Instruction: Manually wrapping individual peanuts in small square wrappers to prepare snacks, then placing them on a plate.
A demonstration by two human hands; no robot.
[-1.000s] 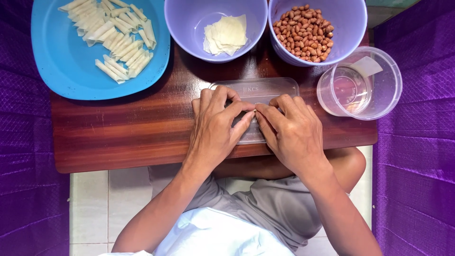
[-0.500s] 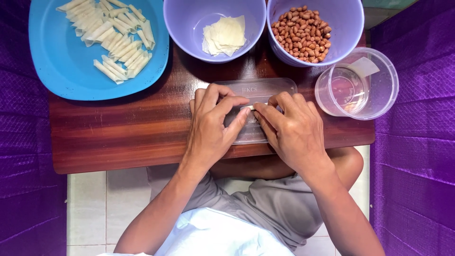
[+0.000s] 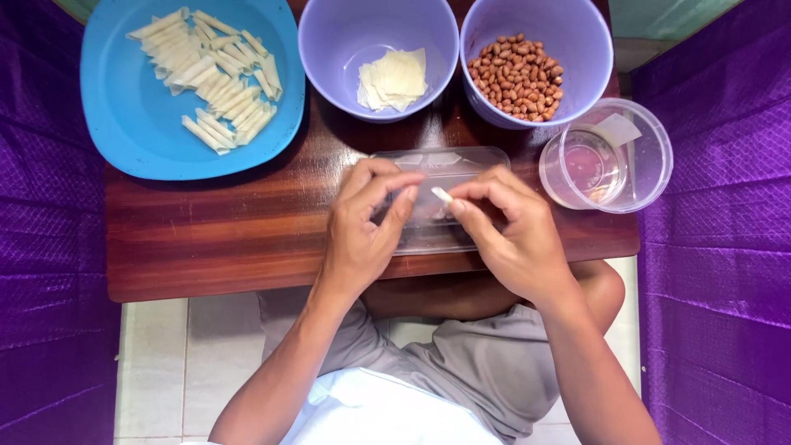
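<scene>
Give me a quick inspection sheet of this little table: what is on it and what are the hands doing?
Surface: dark wooden table, glossy.
Job's things: small pale roll pinched by right hand; left hand beside it, over a clear flat tray.
Clutter: blue plate of finished rolls; purple bowl with pale wrapper sheets; second purple bowl of peanuts; clear tub holding a little liquid.
Fingers: both hands' curled together at the roll.
Cables: nothing seen.
Surroundings: purple cloth either side, tiled floor.

Glossy wooden table (image 3: 247, 231), clear plastic tray (image 3: 461, 161), shiny purple cloth (image 3: 717, 247).
</scene>
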